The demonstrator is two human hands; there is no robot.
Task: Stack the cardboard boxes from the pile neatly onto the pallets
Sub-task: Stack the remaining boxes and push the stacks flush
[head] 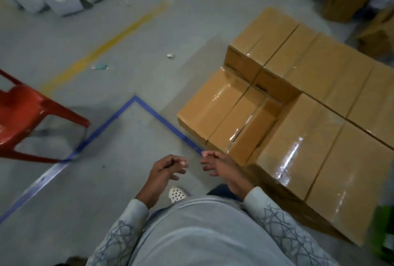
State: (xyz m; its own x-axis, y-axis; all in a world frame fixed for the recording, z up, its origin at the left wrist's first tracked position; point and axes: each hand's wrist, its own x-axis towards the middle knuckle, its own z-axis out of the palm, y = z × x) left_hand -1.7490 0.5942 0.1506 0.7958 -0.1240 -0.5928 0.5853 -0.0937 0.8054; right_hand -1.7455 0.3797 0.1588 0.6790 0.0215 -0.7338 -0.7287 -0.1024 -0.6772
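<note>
While both hands hang empty in front of the body, the grey floor (132, 37) fills most of the view. Taped cardboard boxes (319, 86) sit packed side by side on the right in two levels, with the lower boxes (215, 108) at the group's left edge; what they rest on is hidden. A red chair (27, 116) stands at the left edge. A blue tape line (149, 110) bends into a corner between the chair and the boxes. The left hand (166, 169) and right hand (219, 165) are near each other, fingers loosely curled, touching nothing, with the right hand just beside the nearest box. A white shoe (177, 194) shows below them.
</note>
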